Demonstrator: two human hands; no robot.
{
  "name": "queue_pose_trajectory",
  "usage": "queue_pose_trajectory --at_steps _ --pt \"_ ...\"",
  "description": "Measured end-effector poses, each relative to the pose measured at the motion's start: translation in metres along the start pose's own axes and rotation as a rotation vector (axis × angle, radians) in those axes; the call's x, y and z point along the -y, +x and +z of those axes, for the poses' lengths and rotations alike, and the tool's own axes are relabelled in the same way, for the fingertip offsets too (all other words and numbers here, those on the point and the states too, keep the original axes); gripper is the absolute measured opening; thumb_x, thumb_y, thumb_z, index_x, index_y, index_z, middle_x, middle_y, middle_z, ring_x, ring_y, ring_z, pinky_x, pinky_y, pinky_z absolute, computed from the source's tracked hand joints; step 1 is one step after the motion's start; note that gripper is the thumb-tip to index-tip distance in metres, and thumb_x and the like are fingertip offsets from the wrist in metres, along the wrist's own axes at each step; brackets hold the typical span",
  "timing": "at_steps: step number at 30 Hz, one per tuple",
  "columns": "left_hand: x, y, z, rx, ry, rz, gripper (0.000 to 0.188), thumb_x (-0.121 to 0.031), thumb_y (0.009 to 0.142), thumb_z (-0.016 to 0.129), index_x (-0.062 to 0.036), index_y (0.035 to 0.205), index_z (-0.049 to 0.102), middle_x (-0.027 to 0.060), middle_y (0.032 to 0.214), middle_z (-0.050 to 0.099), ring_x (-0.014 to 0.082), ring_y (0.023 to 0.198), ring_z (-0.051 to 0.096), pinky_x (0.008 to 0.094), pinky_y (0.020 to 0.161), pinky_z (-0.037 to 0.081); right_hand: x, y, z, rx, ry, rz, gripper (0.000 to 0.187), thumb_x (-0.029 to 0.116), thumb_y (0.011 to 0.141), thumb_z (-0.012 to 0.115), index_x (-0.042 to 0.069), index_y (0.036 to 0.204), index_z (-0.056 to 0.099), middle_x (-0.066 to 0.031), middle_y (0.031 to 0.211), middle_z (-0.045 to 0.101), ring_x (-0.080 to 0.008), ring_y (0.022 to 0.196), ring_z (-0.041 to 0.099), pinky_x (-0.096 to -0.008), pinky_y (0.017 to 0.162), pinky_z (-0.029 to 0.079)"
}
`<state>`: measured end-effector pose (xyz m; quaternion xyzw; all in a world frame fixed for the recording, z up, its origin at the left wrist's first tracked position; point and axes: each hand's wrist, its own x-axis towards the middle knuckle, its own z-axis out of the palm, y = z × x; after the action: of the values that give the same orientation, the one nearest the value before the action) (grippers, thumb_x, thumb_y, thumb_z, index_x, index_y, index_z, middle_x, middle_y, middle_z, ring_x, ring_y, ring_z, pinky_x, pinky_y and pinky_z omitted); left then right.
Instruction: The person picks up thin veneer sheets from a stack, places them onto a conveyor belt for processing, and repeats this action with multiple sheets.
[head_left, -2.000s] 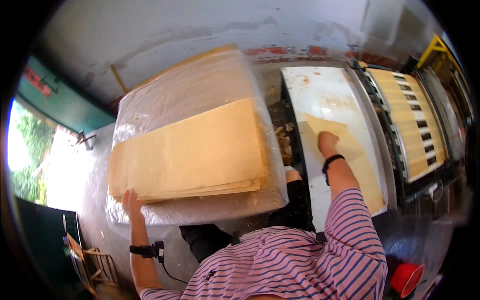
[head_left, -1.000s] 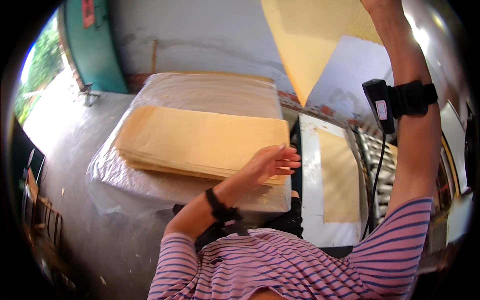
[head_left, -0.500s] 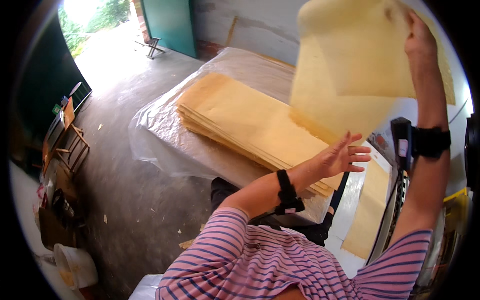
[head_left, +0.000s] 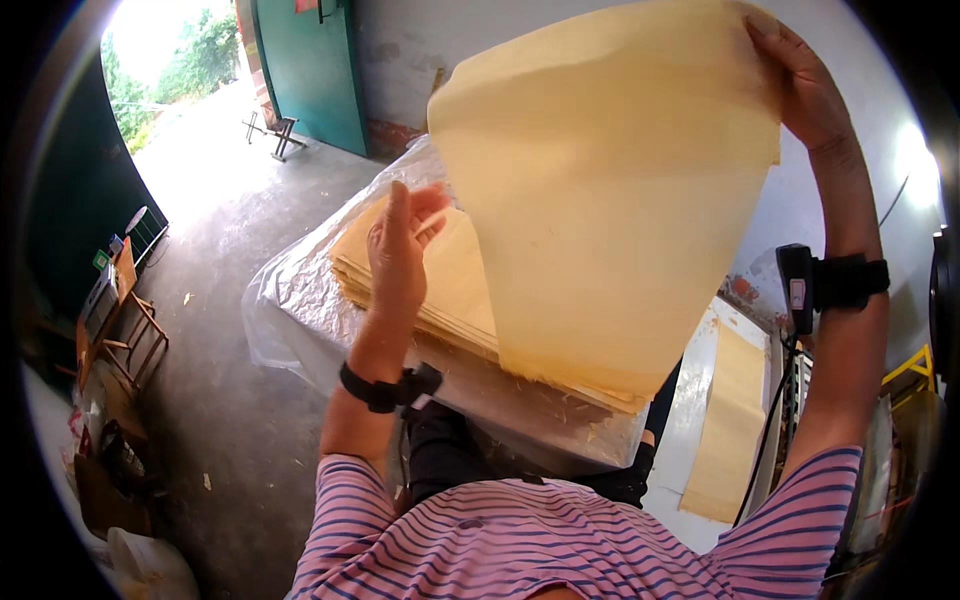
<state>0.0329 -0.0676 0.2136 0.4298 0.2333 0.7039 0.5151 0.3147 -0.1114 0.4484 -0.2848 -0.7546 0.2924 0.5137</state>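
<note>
Right hand [head_left: 805, 95] pinching sheet [head_left: 610, 215] by its upper corner; left hand [head_left: 400, 245] spread, holding nothing. Sheet hangs between them, over stack [head_left: 467, 285]. Below right hand, black wrist unit [head_left: 850, 285]: label [head_left: 798, 293] unreadable from here. Tub [head_left: 150, 562] below left, contents unclear.

A wide, low block wrapped in clear plastic [head_left: 300, 300] carries a layered stack of thin tan sheets [head_left: 460, 280], their edges a bit uneven, right in front of me. Beside it, a long white-topped table [head_left: 664, 490] has a tan strip [head_left: 730, 425] lying flat along it. Over on the grey floor [head_left: 240, 400] I see pale scraps [head_left: 207, 482] and a small folding stool [head_left: 284, 138] near the doorway.
</note>
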Motion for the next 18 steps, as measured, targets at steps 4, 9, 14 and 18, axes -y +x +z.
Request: queue_pose_trajectory --at_steps 4,9,14,18 --pt "-0.012 -0.005 0.005 0.514 -0.567 -0.482 0.087 -0.072 0.068 0.026 0.0034 0.105 0.049 0.0139 0.11 0.049 0.0245 0.104 0.044 0.0388 0.089 0.031 0.005 0.001 -0.009 0.117 0.02 0.053 0.021 0.017 0.078 0.052 0.002 0.093 0.053 -0.0058 0.086 0.056 -0.0139 0.077 0.055 -0.0266 0.069 0.045" --pt "-0.003 -0.006 0.042 0.77 -0.779 -0.644 0.102 -0.078 0.061 0.027 0.0035 0.121 0.032 0.0152 0.119 0.042 0.0266 0.108 0.04 0.0399 0.09 0.031 -0.014 -0.003 -0.029 0.003 -0.144 0.204 0.021 0.011 0.075 0.055 0.001 0.093 0.052 -0.0055 0.086 0.056 -0.0136 0.074 0.055 -0.026 0.067 0.045" --pt "0.06 0.008 0.065 0.822 -0.973 -0.727 0.091 -0.073 0.067 0.027 -0.0033 0.125 0.025 0.0118 0.125 0.035 0.0256 0.113 0.035 0.0397 0.092 0.028 -0.015 0.003 -0.024 -0.013 -0.231 0.292 0.023 0.009 0.073 0.056 0.0 0.094 0.052 -0.006 0.088 0.056 -0.0142 0.074 0.055 -0.0264 0.067 0.046" --pt "0.084 -0.018 0.088 0.745 -0.876 -0.805 0.087 -0.074 0.067 0.019 -0.0111 0.127 0.024 0.0074 0.127 0.034 0.0267 0.114 0.034 0.0438 0.088 0.031 -0.049 0.008 -0.041 0.043 -0.134 0.252 0.031 0.012 0.072 0.055 0.001 0.1 0.049 -0.0064 0.087 0.057 -0.0123 0.076 0.055 -0.0257 0.069 0.046"
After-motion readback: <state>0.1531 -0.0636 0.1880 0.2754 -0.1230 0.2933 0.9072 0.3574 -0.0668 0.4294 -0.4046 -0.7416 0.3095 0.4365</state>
